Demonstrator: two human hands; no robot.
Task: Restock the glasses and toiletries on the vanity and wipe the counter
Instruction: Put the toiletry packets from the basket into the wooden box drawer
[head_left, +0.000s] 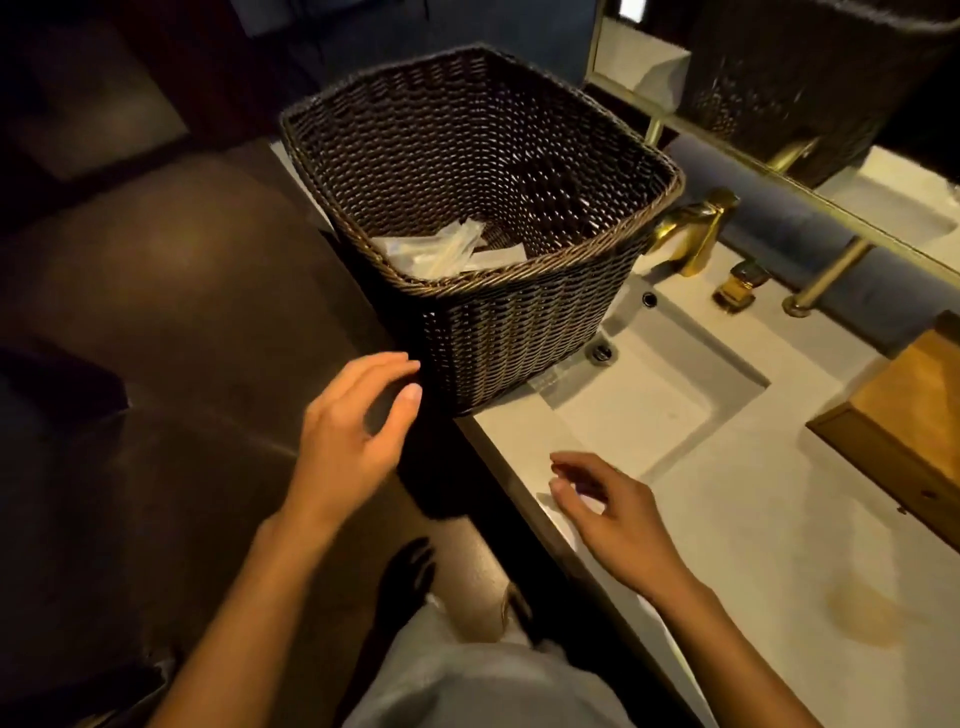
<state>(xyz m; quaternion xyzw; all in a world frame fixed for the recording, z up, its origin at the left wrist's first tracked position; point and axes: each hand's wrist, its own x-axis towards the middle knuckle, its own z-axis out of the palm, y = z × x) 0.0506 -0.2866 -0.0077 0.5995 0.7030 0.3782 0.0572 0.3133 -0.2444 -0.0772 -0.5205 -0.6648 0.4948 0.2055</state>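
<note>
So the whole thing hinges on the wicker basket (483, 228), which is parked on the counter (727, 519) just past both hands, at the counter's left front corner, with its right side hanging partly over the sink basin (649, 410). No real long axis can be made out on the basket; it's roughly square with rounded corners, one corner turned toward the viewer.

The left hand (353, 431) is clearly the nearer one: its fingers are spread and curled, and the fingertips are touching or just about touching the basket's near corner low down (contact can't be called for sure). Nothing is gripped in it. The right hand (618, 519) is held over the counter edge, below and to the right of the basket, fingers loosely apart, also empty, well short of the basket.

Down in the basket's bottom, a few clear-wrapped toiletry packets (447, 249) can be seen, so the stock is probably meant to be pulled from there. No glasses can be spotted anywhere.

Behind the basket to its right, a gold faucet (691, 228) is tucked close to the rim, likely the thing to be bumped if the basket gets shoved back. Farther right of the basket a wooden box (904, 426) is sitting on the counter, with the mirror (883, 104) behind.
</note>
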